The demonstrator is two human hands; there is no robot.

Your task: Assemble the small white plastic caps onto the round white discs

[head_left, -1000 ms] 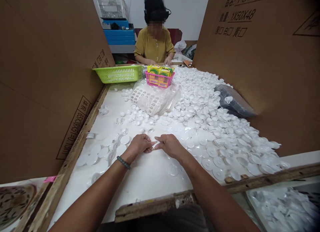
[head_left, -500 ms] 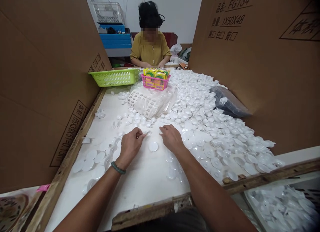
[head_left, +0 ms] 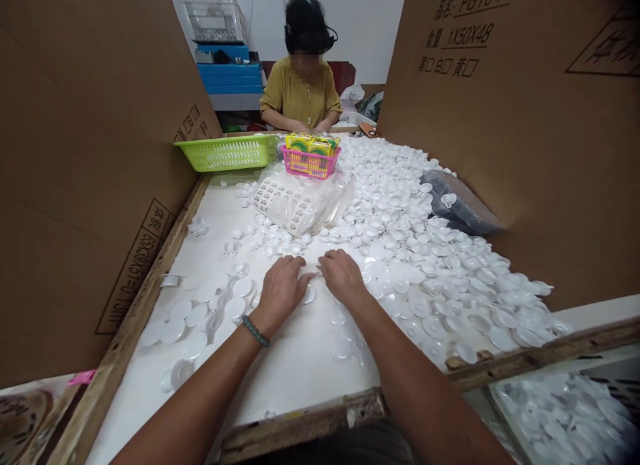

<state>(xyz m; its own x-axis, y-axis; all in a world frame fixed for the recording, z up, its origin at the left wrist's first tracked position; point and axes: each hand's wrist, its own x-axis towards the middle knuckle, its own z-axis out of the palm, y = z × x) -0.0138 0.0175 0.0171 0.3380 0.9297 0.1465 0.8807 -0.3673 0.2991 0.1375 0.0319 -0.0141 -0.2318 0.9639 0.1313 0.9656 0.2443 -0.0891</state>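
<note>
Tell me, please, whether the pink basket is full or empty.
The pink basket looks full: yellow packets span most of its width and rise above its rim.

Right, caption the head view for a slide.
Left hand and right hand close together at a white tabletop strewn with small white pieces.

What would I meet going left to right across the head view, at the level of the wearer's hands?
Left cardboard panel → wooden table edge → white discs → left hand → right hand → heap of white pieces → right cardboard panel.
</note>
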